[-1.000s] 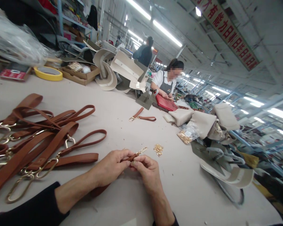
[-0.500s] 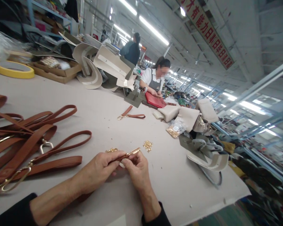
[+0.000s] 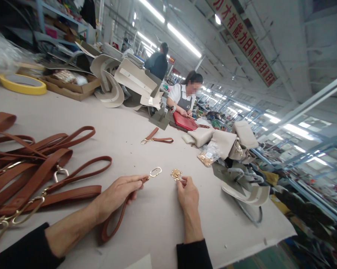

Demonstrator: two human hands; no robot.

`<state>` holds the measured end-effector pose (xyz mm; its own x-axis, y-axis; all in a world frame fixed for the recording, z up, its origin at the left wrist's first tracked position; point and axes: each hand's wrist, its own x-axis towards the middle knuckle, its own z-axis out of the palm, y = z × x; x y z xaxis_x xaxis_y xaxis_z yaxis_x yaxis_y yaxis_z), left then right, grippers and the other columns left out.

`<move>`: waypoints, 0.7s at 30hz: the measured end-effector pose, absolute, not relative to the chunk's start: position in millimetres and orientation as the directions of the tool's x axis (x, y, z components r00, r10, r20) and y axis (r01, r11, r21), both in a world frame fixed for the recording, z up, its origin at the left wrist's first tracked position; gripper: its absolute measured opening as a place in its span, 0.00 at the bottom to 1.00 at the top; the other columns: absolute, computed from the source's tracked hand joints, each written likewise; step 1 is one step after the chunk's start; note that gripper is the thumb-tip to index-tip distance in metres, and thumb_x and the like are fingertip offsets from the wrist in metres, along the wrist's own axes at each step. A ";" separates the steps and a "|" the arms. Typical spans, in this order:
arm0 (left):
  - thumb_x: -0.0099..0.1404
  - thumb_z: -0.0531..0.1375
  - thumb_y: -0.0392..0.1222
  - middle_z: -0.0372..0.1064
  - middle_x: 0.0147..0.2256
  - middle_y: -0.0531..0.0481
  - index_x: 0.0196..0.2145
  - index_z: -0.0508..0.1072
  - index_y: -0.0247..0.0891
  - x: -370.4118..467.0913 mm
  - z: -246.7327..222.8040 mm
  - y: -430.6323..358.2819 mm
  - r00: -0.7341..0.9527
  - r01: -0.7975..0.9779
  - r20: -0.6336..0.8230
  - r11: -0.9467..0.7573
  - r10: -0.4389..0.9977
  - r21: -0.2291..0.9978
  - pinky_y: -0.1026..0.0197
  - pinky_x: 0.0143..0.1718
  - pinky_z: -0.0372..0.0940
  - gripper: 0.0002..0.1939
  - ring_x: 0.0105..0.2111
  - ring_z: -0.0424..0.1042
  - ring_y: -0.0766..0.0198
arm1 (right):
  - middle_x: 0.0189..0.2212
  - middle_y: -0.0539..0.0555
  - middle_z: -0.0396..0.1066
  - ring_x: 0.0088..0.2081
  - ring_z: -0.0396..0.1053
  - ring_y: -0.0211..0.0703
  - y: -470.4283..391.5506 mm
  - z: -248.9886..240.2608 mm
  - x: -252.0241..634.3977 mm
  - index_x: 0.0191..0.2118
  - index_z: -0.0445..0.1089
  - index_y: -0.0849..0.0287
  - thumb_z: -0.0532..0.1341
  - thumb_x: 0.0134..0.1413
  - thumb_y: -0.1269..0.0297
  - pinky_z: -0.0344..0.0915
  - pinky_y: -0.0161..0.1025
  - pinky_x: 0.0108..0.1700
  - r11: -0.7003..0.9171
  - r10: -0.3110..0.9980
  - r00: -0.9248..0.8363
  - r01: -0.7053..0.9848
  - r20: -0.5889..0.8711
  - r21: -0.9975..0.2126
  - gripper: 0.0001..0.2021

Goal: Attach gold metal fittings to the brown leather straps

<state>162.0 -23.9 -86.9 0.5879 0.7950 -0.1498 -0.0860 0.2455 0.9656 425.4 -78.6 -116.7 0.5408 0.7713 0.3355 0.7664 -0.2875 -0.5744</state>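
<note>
at far left, a heap of brown straps (image 3: 39, 178) lies before you. your left hand (image 3: 119, 196) grasps a looped strap (image 3: 104, 233), its loop below your palm, its gold clip (image 3: 151, 175) jutting rightward. next sits a small gold pile (image 3: 176, 173); at its near edge your right hand (image 3: 188, 193) has fingertips drawn together, whether around a piece i cannot tell. further right: beige bags (image 3: 223, 141).
</note>
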 end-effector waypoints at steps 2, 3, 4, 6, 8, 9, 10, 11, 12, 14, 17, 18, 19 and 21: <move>0.56 0.61 0.46 0.65 0.29 0.51 0.47 0.75 0.33 162.6 -87.3 -24.4 0.618 -0.109 -0.164 0.290 0.769 0.951 0.65 0.25 0.59 0.22 0.25 0.62 0.67 | 0.32 0.57 0.76 0.35 0.73 0.49 -73.4 -117.9 422.2 0.40 0.69 0.57 0.57 0.52 0.63 0.62 0.43 0.38 -0.297 0.777 0.529 0.786 0.342 -0.542 0.10; 0.55 0.62 0.46 0.64 0.28 0.52 0.45 0.75 0.34 163.0 -87.8 -24.6 0.637 -0.123 -0.167 0.313 0.752 0.942 0.65 0.26 0.61 0.21 0.26 0.62 0.67 | 0.32 0.57 0.76 0.35 0.72 0.49 -70.8 -118.5 420.8 0.40 0.69 0.57 0.56 0.52 0.63 0.62 0.42 0.37 -0.298 0.780 0.522 0.795 0.346 -0.528 0.09; 0.55 0.63 0.45 0.64 0.27 0.53 0.44 0.76 0.34 163.4 -88.4 -24.8 0.658 -0.135 -0.168 0.334 0.734 0.933 0.65 0.28 0.61 0.20 0.26 0.63 0.67 | 0.32 0.56 0.76 0.35 0.72 0.49 -68.7 -119.0 419.9 0.38 0.69 0.56 0.56 0.52 0.63 0.61 0.42 0.37 -0.297 0.783 0.515 0.803 0.350 -0.517 0.09; 0.53 0.65 0.45 0.63 0.26 0.54 0.41 0.76 0.34 164.2 -89.9 -25.5 0.697 -0.158 -0.158 0.365 0.699 0.917 0.65 0.30 0.63 0.18 0.26 0.63 0.68 | 0.30 0.54 0.75 0.33 0.71 0.48 -66.1 -119.7 418.9 0.36 0.69 0.55 0.56 0.51 0.64 0.61 0.41 0.37 -0.287 0.789 0.500 0.814 0.357 -0.505 0.07; 0.52 0.66 0.44 0.63 0.25 0.55 0.39 0.75 0.33 165.2 -91.4 -26.4 0.710 -0.174 -0.149 0.376 0.689 0.910 0.65 0.30 0.63 0.18 0.26 0.63 0.68 | 0.29 0.52 0.74 0.32 0.71 0.46 -65.9 -120.0 418.5 0.34 0.69 0.55 0.55 0.51 0.65 0.61 0.40 0.36 -0.270 0.794 0.487 0.818 0.364 -0.508 0.07; 0.51 0.67 0.44 0.63 0.24 0.55 0.39 0.74 0.32 165.8 -92.0 -26.9 0.704 -0.180 -0.152 0.381 0.694 0.907 0.65 0.29 0.63 0.18 0.25 0.63 0.69 | 0.28 0.51 0.74 0.32 0.71 0.46 -66.4 -120.0 418.3 0.33 0.69 0.55 0.55 0.51 0.65 0.62 0.40 0.37 -0.257 0.796 0.481 0.818 0.367 -0.515 0.07; 0.50 0.68 0.44 0.63 0.24 0.56 0.38 0.73 0.32 166.4 -92.3 -27.4 0.691 -0.184 -0.162 0.388 0.704 0.903 0.66 0.28 0.63 0.19 0.24 0.63 0.69 | 0.28 0.51 0.74 0.32 0.71 0.46 -67.2 -119.8 418.0 0.33 0.69 0.55 0.55 0.51 0.65 0.62 0.39 0.37 -0.243 0.799 0.475 0.816 0.369 -0.525 0.07; 0.49 0.68 0.44 0.64 0.24 0.56 0.38 0.73 0.32 167.0 -92.4 -27.8 0.675 -0.188 -0.174 0.395 0.717 0.899 0.66 0.27 0.63 0.20 0.23 0.63 0.70 | 0.28 0.51 0.74 0.32 0.71 0.45 -68.1 -119.6 417.8 0.33 0.69 0.55 0.54 0.51 0.65 0.63 0.39 0.36 -0.226 0.801 0.469 0.813 0.372 -0.537 0.07; 0.48 0.69 0.44 0.64 0.24 0.56 0.37 0.72 0.32 167.5 -92.2 -28.2 0.657 -0.192 -0.187 0.403 0.730 0.895 0.67 0.26 0.63 0.20 0.23 0.62 0.70 | 0.28 0.51 0.74 0.31 0.71 0.45 -68.9 -119.4 417.6 0.33 0.69 0.55 0.54 0.51 0.65 0.63 0.39 0.36 -0.210 0.803 0.463 0.809 0.375 -0.548 0.07; 0.47 0.69 0.43 0.64 0.24 0.56 0.36 0.71 0.32 168.1 -91.0 -28.8 0.624 -0.205 -0.216 0.423 0.751 0.883 0.68 0.24 0.63 0.20 0.23 0.63 0.70 | 0.29 0.51 0.75 0.31 0.71 0.45 -70.5 -119.2 418.1 0.33 0.69 0.56 0.53 0.52 0.64 0.64 0.39 0.36 -0.182 0.808 0.451 0.803 0.380 -0.567 0.08; 0.45 0.70 0.44 0.65 0.23 0.56 0.34 0.70 0.33 167.9 -88.1 -29.5 0.593 -0.210 -0.253 0.450 0.764 0.868 0.68 0.23 0.63 0.21 0.22 0.63 0.70 | 0.30 0.52 0.76 0.32 0.72 0.46 -72.6 -119.6 420.4 0.35 0.70 0.56 0.53 0.52 0.64 0.65 0.40 0.37 -0.169 0.805 0.451 0.797 0.386 -0.580 0.09; 0.45 0.71 0.45 0.65 0.23 0.56 0.33 0.70 0.33 167.5 -87.4 -29.6 0.588 -0.209 -0.258 0.452 0.767 0.867 0.68 0.23 0.63 0.21 0.22 0.64 0.70 | 0.31 0.53 0.76 0.33 0.72 0.46 -73.3 -119.8 421.2 0.36 0.70 0.56 0.53 0.52 0.65 0.65 0.40 0.37 -0.171 0.802 0.455 0.795 0.387 -0.582 0.10; 0.44 0.71 0.45 0.65 0.23 0.56 0.33 0.70 0.34 167.2 -86.9 -29.5 0.584 -0.210 -0.259 0.451 0.769 0.867 0.68 0.23 0.63 0.21 0.22 0.64 0.70 | 0.31 0.53 0.76 0.33 0.72 0.46 -73.9 -120.0 421.7 0.36 0.70 0.57 0.52 0.52 0.65 0.65 0.40 0.37 -0.171 0.800 0.458 0.794 0.388 -0.583 0.10; 0.44 0.71 0.46 0.66 0.23 0.56 0.33 0.71 0.34 166.7 -87.2 -28.8 0.579 -0.213 -0.252 0.442 0.776 0.871 0.67 0.23 0.64 0.21 0.22 0.65 0.69 | 0.31 0.53 0.76 0.32 0.72 0.45 -75.0 -120.2 421.6 0.37 0.69 0.57 0.52 0.52 0.66 0.65 0.39 0.36 -0.163 0.805 0.449 0.796 0.388 -0.583 0.10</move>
<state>166.7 -28.8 -87.2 0.5787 0.7756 -0.2521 -0.2128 0.4419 0.8714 421.6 -75.0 -120.2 0.4487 0.8052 0.3878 0.7958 -0.1625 -0.5833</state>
